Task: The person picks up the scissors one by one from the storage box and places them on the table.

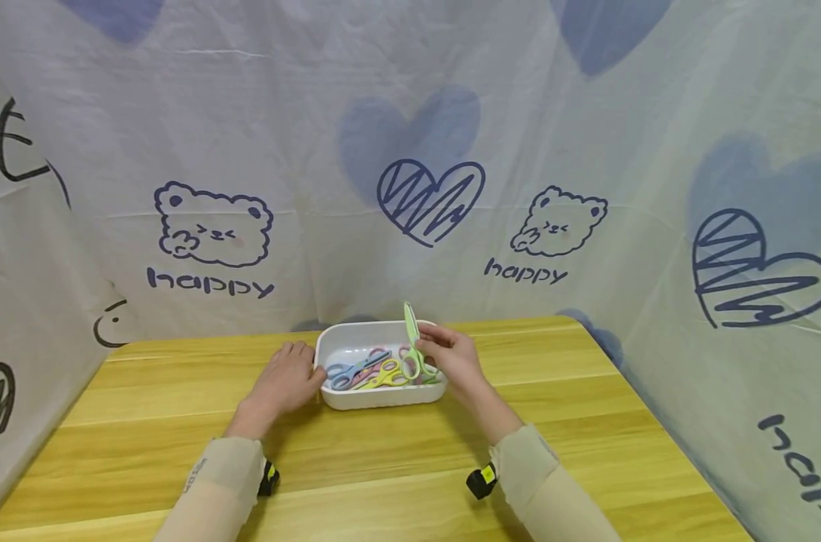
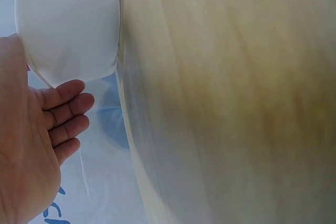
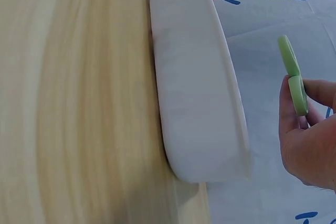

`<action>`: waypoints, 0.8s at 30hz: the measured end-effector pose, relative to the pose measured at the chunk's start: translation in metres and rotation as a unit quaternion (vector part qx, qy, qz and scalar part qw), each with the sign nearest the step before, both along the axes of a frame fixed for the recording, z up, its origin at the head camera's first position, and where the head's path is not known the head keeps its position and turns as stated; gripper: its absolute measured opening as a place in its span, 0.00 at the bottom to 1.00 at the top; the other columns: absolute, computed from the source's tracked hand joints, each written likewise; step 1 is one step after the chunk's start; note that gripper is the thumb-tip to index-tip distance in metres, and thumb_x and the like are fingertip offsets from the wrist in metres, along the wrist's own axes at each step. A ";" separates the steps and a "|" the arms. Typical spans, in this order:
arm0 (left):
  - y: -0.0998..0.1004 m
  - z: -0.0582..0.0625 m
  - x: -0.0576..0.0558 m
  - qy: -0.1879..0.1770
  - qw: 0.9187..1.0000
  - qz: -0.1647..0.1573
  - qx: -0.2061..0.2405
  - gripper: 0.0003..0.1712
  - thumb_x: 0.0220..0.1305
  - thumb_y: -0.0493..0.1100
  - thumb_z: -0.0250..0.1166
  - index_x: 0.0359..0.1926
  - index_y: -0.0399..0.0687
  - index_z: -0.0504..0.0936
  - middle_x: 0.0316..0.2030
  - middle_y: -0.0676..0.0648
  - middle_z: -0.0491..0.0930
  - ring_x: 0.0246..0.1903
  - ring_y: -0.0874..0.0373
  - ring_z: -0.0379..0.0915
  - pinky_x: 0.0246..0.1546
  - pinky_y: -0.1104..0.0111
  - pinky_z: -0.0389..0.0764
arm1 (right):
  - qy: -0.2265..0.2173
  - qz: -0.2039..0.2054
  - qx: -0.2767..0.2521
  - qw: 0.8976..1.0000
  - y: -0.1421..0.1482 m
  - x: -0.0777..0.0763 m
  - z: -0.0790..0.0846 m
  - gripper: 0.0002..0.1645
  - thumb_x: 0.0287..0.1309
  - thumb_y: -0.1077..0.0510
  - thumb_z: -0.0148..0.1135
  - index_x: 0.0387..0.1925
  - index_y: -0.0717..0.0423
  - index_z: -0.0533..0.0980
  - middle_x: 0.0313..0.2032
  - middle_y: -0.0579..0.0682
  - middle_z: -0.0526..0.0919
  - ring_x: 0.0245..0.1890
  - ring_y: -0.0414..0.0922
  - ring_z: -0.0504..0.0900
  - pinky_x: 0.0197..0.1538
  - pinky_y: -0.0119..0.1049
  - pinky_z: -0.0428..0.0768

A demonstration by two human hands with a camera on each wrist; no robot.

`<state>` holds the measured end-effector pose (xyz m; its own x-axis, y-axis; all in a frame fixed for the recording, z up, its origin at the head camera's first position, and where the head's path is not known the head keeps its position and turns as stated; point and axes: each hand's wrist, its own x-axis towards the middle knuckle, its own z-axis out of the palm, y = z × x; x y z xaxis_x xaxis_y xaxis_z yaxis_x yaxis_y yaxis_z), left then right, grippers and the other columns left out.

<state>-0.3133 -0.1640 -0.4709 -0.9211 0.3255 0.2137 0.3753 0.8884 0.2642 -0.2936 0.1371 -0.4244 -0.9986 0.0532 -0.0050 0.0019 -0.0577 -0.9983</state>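
Note:
A white plastic bin (image 1: 385,400) stands on the table, holding blue scissors (image 1: 342,374), yellow scissors (image 1: 388,374) and pink ones partly hidden under them. My left hand (image 1: 287,378) grips the bin's left end, thumb over the rim and fingers along the outside; the left wrist view shows those fingers (image 2: 71,111) by the bin's corner. Above the right end, my right hand (image 1: 454,357) pinches light green scissors (image 1: 412,342) between thumb and fingers, handles low and blades pointing up. In the right wrist view, the green handle (image 3: 298,95) stands beyond the bin's rim.
The wooden table (image 1: 356,474) runs back to a hanging white cloth (image 1: 315,113) printed with hearts and bears. More cloth hangs at both sides. Each wrist wears a band with a small black camera.

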 end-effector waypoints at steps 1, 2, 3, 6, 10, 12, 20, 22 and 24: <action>0.000 0.000 0.000 -0.001 1.000 0.000 0.000 0.24 0.72 0.47 0.54 0.54 0.27 0.76 0.48 0.36 0.76 0.48 0.42 0.66 0.57 0.47 0.70 | 0.000 -0.002 0.005 1.000 0.002 0.002 0.000 0.21 0.63 0.68 0.68 0.58 0.64 0.82 0.47 0.55 0.86 0.42 0.41 0.83 0.48 0.38 0.85; 0.000 0.000 0.000 -0.002 1.000 -0.001 0.001 0.24 0.71 0.47 0.54 0.54 0.27 0.76 0.48 0.36 0.76 0.48 0.42 0.66 0.57 0.47 0.70 | 0.001 -0.002 0.009 1.000 0.004 0.003 -0.001 0.22 0.63 0.68 0.68 0.58 0.64 0.82 0.47 0.55 0.86 0.42 0.41 0.83 0.49 0.39 0.85; 0.000 0.001 0.000 -0.003 1.000 -0.001 0.002 0.24 0.71 0.47 0.54 0.54 0.27 0.76 0.48 0.36 0.76 0.47 0.42 0.66 0.57 0.47 0.70 | 0.002 -0.004 0.014 1.000 0.006 0.005 -0.001 0.21 0.63 0.68 0.69 0.58 0.64 0.82 0.47 0.55 0.86 0.42 0.41 0.83 0.50 0.40 0.85; 0.000 0.001 0.001 -0.005 1.000 0.000 0.004 0.24 0.72 0.47 0.55 0.54 0.28 0.76 0.47 0.37 0.76 0.47 0.42 0.66 0.56 0.47 0.70 | 0.007 -0.004 0.022 1.000 0.013 0.010 -0.003 0.22 0.63 0.67 0.69 0.58 0.64 0.82 0.47 0.56 0.86 0.42 0.40 0.83 0.53 0.45 0.84; 0.000 0.001 0.001 -0.008 1.000 0.000 0.003 0.25 0.72 0.48 0.54 0.54 0.28 0.76 0.47 0.37 0.76 0.47 0.43 0.66 0.56 0.48 0.70 | 0.012 -0.005 0.019 1.000 0.021 0.018 -0.006 0.22 0.63 0.68 0.68 0.59 0.66 0.81 0.47 0.56 0.85 0.41 0.40 0.82 0.49 0.41 0.84; 0.000 0.001 0.001 -0.008 1.000 -0.001 0.004 0.25 0.72 0.48 0.54 0.55 0.28 0.76 0.48 0.37 0.76 0.47 0.43 0.66 0.56 0.48 0.70 | 0.013 -0.005 0.016 1.000 0.025 0.021 -0.007 0.22 0.63 0.69 0.68 0.59 0.67 0.81 0.46 0.56 0.85 0.40 0.40 0.82 0.44 0.35 0.84; 0.001 0.002 0.003 0.002 1.000 -0.003 0.013 0.24 0.71 0.46 0.55 0.53 0.27 0.76 0.48 0.35 0.77 0.48 0.40 0.67 0.58 0.45 0.70 | 0.013 0.003 0.017 1.000 0.039 0.035 -0.012 0.23 0.62 0.69 0.67 0.59 0.69 0.79 0.44 0.54 0.85 0.39 0.39 0.82 0.40 0.31 0.83; 0.001 0.001 0.003 0.008 1.000 -0.004 0.014 0.23 0.70 0.46 0.54 0.51 0.27 0.76 0.47 0.35 0.77 0.49 0.40 0.67 0.58 0.45 0.70 | 0.007 0.005 0.020 1.000 0.043 0.038 -0.014 0.23 0.63 0.69 0.67 0.59 0.69 0.79 0.45 0.53 0.85 0.39 0.39 0.82 0.42 0.34 0.84; 0.002 0.001 0.003 0.013 1.000 -0.007 0.016 0.23 0.70 0.46 0.54 0.51 0.27 0.76 0.48 0.34 0.77 0.49 0.39 0.68 0.59 0.44 0.70 | 0.002 0.008 0.025 1.000 0.047 0.042 -0.016 0.22 0.63 0.69 0.67 0.59 0.68 0.79 0.45 0.54 0.85 0.39 0.40 0.83 0.44 0.36 0.85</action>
<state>-0.3099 -0.1623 -0.4698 -0.9105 0.3309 0.2479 0.3946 0.8744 0.2823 -0.2519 0.1840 -0.4402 -0.9993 0.0380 0.0003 -0.0007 -0.0083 -1.0000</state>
